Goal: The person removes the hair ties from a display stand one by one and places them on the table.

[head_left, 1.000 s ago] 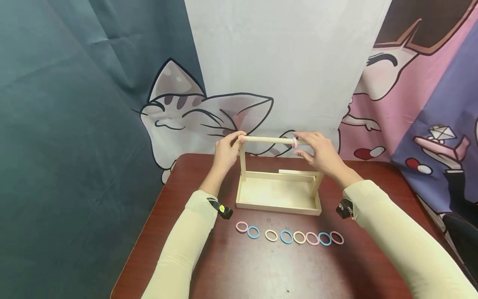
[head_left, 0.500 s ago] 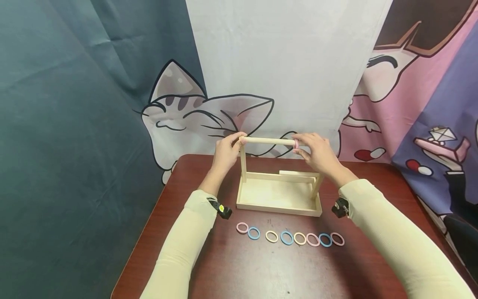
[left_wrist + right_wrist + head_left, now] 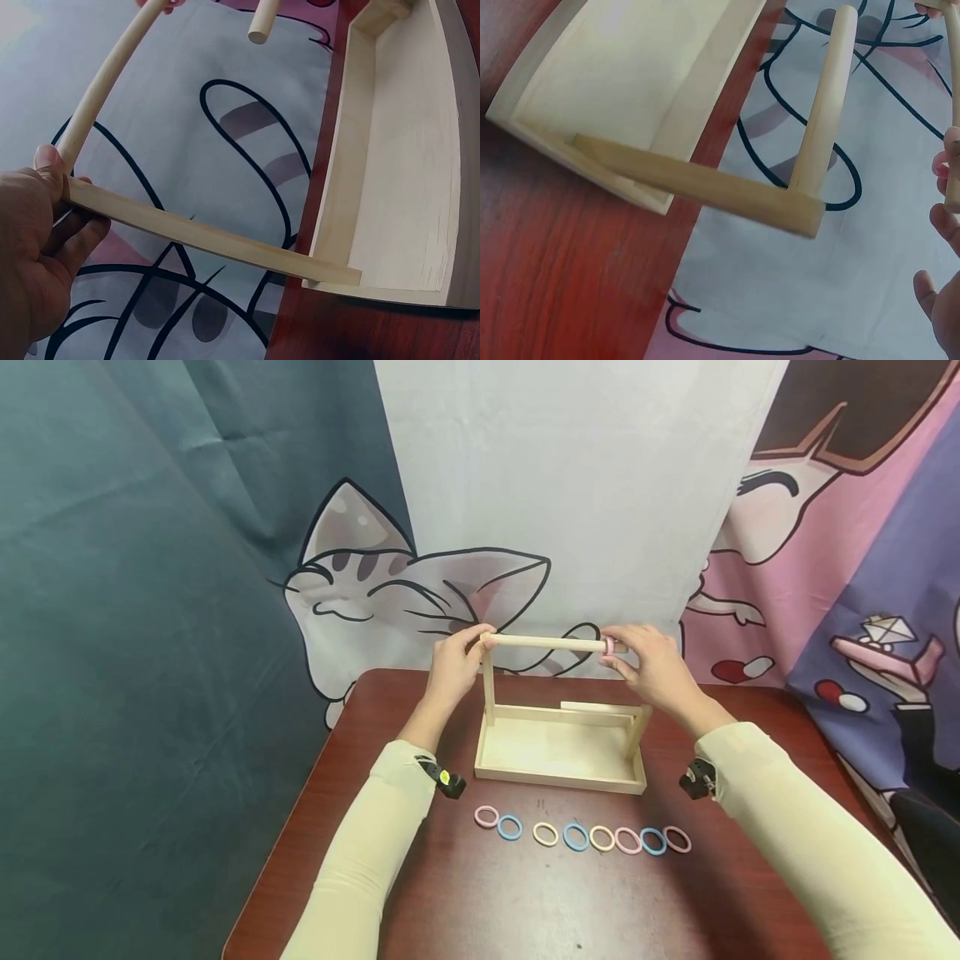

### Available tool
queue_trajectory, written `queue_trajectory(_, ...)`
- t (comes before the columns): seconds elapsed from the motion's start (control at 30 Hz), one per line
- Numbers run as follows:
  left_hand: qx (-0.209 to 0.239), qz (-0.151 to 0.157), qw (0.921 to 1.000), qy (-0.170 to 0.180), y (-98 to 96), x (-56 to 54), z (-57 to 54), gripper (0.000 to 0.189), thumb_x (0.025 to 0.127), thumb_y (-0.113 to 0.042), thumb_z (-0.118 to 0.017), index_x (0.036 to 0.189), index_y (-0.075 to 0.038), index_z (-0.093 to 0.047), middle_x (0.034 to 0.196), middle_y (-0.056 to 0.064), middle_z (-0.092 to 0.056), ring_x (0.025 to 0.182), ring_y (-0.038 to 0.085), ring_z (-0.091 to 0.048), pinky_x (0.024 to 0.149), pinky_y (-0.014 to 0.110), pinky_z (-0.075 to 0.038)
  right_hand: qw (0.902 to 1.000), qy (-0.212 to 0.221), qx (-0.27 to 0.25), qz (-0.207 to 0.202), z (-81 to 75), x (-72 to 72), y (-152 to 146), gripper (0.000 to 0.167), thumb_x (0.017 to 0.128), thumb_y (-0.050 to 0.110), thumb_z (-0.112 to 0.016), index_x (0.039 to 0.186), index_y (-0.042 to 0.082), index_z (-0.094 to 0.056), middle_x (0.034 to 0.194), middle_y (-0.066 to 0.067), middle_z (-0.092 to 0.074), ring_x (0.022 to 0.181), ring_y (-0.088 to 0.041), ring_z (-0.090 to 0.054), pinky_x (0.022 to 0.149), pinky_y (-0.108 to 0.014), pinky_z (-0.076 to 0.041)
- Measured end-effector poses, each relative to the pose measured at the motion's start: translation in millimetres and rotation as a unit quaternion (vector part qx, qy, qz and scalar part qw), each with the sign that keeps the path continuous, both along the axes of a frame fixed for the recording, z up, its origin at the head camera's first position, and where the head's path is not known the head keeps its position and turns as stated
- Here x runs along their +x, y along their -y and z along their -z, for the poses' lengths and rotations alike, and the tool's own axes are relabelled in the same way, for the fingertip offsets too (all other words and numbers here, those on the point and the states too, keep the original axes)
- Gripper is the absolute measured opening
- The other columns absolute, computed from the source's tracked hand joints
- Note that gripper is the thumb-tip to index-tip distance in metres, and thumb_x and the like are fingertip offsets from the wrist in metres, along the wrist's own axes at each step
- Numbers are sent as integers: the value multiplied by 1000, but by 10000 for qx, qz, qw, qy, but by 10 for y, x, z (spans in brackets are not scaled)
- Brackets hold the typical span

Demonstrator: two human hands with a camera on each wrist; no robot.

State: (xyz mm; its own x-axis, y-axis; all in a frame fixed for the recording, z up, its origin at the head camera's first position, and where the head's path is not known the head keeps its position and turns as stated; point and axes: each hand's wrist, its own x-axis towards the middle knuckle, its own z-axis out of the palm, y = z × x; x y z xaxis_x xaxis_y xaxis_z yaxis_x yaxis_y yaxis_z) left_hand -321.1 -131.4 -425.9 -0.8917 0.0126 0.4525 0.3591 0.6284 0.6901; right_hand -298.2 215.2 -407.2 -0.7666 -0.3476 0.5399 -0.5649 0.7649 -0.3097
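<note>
A wooden stand with a shallow tray (image 3: 558, 782) rests on the table. My left hand (image 3: 452, 668) grips the top of its tall left post (image 3: 202, 232), where a long upper rod (image 3: 543, 642) joins. That rod runs right to a free end. Near this end my right hand (image 3: 651, 668) pinches a pink ring (image 3: 609, 646) encircling the rod; the right wrist view shows only part of this hand at its edge. A shorter post (image 3: 727, 191) on the right carries a lower rod (image 3: 825, 101) pointing left, its end free.
Several pink, blue and yellow rings lie in a row in front of the tray, from a pink ring (image 3: 486, 816) at left to another pink ring (image 3: 677, 839) at right. A printed cloth (image 3: 585, 485) hangs behind the reddish-brown table (image 3: 525, 902).
My right thumb and fingers have closed on the pink ring and slid it rightward along the upper rod toward the free end. The left hand stays on the post top.
</note>
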Motion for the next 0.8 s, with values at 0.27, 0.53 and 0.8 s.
queue_trajectory(0.27, 73, -16, 10000, -6, 21, -5, 1, 35, 102, -48, -72, 128, -26, -81, 103, 2, -83, 86, 20, -68, 69, 32, -52, 9997, -260, 9, -31, 15, 32, -134, 48, 93, 10, -89, 137, 8, -72, 124, -18, -78, 118, -44, -66, 91, -66, -44)
queue_trajectory(0.53, 23, -33, 10000, -35, 20, -2, 4, 36, 101, -48, -72, 129, -27, -81, 103, 3, -83, 84, 19, -67, 67, 31, -50, 9994, -333, 21, 68, 34, 53, -253, 45, 93, 10, -89, 135, 8, -73, 123, -19, -78, 115, -43, -66, 86, -65, -43)
queue_trajectory(0.8, 16, 18, 10000, 31, 2, 5, -4, 37, 101, -49, -72, 129, -27, -81, 100, 3, -81, 78, 18, -62, 63, 30, -45, 9991, -408, 81, 119, 64, 163, -391, 43, 93, 8, -88, 133, 8, -73, 111, -15, -76, 104, -36, -65, 82, -58, -41)
